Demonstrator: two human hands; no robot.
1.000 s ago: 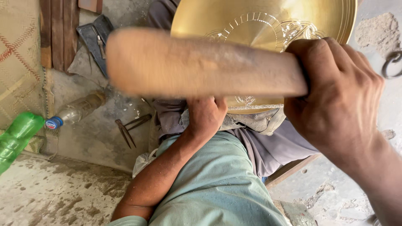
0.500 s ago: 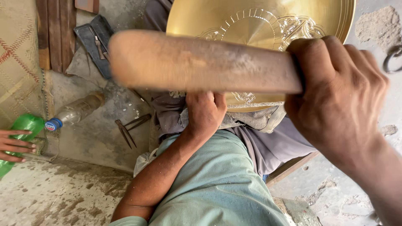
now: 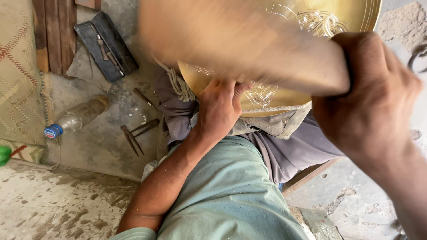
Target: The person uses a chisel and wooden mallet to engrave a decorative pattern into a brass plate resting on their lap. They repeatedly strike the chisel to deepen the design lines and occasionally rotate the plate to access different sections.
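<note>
A round brass plate (image 3: 347, 18) with engraved patterns rests tilted on a cloth-covered support over my lap. My left hand (image 3: 219, 109) presses on the plate's lower rim, fingers curled as if pinching something small there; I cannot make out a tool. My right hand (image 3: 371, 104) is shut around the handle of a thick wooden mallet (image 3: 231, 40), which is blurred with motion and crosses above the plate, hiding much of its left half.
On the dusty floor at left lie a clear plastic bottle with a blue cap (image 3: 75, 118), a dark open tool case (image 3: 106, 44), several thin metal chisels (image 3: 135, 133), wooden slats (image 3: 53, 33) and a woven mat (image 3: 18, 71).
The mallet has swung from level to a blurred slant across the plate. The view has shifted right; the green bottle has slid almost out of view at left, and another person's fingers are gone.
</note>
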